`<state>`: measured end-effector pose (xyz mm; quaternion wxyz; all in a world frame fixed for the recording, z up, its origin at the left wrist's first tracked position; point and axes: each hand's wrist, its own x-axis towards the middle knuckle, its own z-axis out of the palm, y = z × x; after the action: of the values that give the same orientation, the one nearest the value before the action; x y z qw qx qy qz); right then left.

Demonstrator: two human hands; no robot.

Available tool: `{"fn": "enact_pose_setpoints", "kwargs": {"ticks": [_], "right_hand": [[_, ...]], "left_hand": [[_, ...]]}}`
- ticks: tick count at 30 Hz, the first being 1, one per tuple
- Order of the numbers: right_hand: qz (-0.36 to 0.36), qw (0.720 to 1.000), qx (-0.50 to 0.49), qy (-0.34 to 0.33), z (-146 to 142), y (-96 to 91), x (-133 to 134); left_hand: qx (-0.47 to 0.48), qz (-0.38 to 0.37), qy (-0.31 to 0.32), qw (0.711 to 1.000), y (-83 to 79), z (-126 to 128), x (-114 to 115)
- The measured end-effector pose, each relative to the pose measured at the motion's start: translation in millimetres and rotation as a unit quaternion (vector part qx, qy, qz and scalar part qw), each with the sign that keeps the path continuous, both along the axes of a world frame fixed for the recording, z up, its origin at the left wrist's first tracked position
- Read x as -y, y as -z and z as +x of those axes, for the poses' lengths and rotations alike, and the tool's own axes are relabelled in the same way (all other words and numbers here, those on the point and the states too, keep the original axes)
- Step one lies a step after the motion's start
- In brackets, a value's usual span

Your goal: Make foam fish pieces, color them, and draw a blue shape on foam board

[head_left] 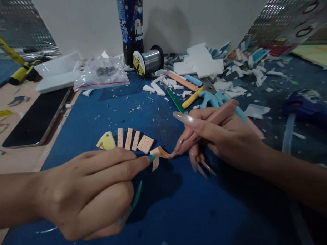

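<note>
My left hand (98, 189), with long teal nails, has a fingertip pressed on a small orange tail-shaped piece (160, 151); its other fingers are curled and its thumb stands apart. A slender pinkish pen-like stick (217, 115) is gripped in my right hand (220, 134), its pointed end touching the right side of that piece. To the left lie a wider orange piece with reddish dots (145, 144), several narrow dotted strips (128, 138) and a yellow rounded piece with a dark spot (108, 140), its lower part behind my left hand.
A phone (37, 119) lies left on the blue mat (120, 109). Behind stand a Pepsi bottle (130, 27) and a wire spool (149, 61), beside a clear zip bag (102, 72). White scraps (231, 77) heap at back right, near a blue glue gun (308, 108).
</note>
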<state>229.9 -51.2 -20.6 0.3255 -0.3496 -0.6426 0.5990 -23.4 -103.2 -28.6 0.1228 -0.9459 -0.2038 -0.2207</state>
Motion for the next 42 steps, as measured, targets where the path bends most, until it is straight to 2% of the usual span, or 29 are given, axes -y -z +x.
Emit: {"fn": "enact_pose_setpoints", "kwargs": {"ticks": [2,3,5,7,9,11,13,16,21,22,23,26,38,42], "right_hand": [[-0.006,1.0,-0.012,-0.003,0,0.2,0],[-0.008,1.0,-0.006,-0.01,0,0.3,0],[-0.006,1.0,0.013,-0.015,0,0.9,0],[-0.003,1.0,0.012,-0.009,0,1.3,-1],[0.005,1.0,0.005,-0.006,0,1.2,-1],[0.006,1.0,0.018,-0.02,-1,0.6,-1],[0.005,0.999,0.024,-0.028,-1,-0.3,0],[-0.003,1.0,0.006,-0.017,-1,-0.5,0],[-0.003,0.999,0.02,-0.033,0,1.6,0],[-0.003,0.999,0.016,-0.028,0,1.8,0],[-0.001,1.0,0.009,-0.021,0,1.7,0],[0.008,0.999,0.02,-0.03,-1,0.3,0],[0.004,1.0,-0.002,-0.009,0,1.6,1],[0.001,1.0,0.014,-0.028,-1,1.0,1]], "left_hand": [[-0.007,0.018,0.032,0.999,-1.7,1,2],[-0.015,0.015,0.023,1.0,-2.8,2,4],[-0.029,-0.019,-0.04,0.999,-4.4,4,9],[-0.019,-0.025,-0.045,0.999,-4.5,6,11],[-0.022,-0.011,-0.011,1.0,-3.3,6,7],[-0.017,0.023,0.051,0.998,-1.6,3,1],[-0.021,0.038,0.066,0.997,-0.1,1,-4],[-0.013,0.042,0.057,0.997,0.6,0,-2],[-0.015,-0.017,-0.023,0.999,0.0,4,7],[-0.016,-0.009,-0.018,1.0,0.3,4,7],[-0.002,0.011,0.023,1.0,0.9,3,6],[0.005,0.02,0.047,0.999,3.5,0,0],[0.008,0.021,0.042,0.999,3.5,-2,0],[-0.003,0.027,0.055,0.998,2.1,-2,-1]]}}
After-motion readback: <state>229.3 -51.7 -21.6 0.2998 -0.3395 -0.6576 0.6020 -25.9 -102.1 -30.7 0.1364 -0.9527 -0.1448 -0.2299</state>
